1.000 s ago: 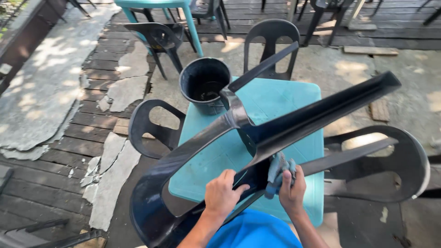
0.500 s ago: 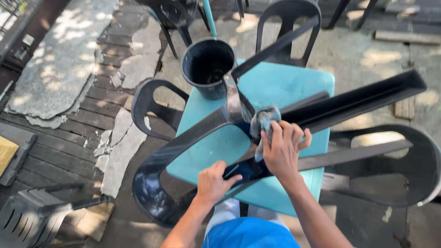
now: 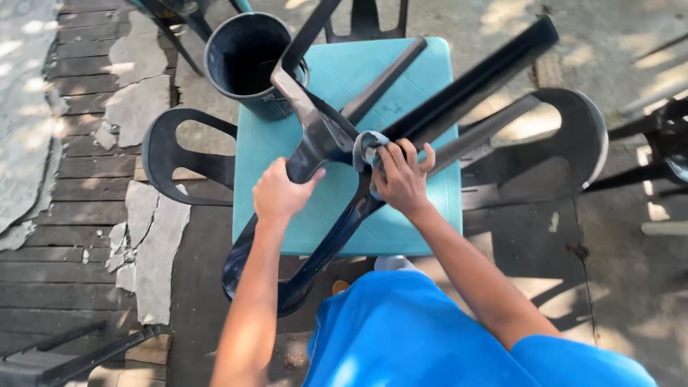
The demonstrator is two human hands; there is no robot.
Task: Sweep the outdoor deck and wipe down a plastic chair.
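Observation:
A black plastic chair [image 3: 473,82] lies tipped over on a turquoise plastic table [image 3: 401,222], its legs pointing up and to the right. My left hand [image 3: 281,192] grips the chair's frame near where the legs meet. My right hand [image 3: 401,179] presses a grey-blue cloth [image 3: 365,147] against the chair's underside beside the leg joint. A black bucket [image 3: 247,61] stands on the table's far left corner, partly behind a chair leg.
Other black plastic chairs stand around the table: one at the left [image 3: 183,161], one at the right [image 3: 552,140], one at the far right edge [image 3: 663,154]. Cracked paving and wooden decking [image 3: 79,165] lie to the left. Concrete ground [image 3: 616,43] lies beyond.
My right hand slid the cloth up the chair's underside from near the seat edge to the leg joint. My left hand moved higher along the frame. The camera tilted further downwards.

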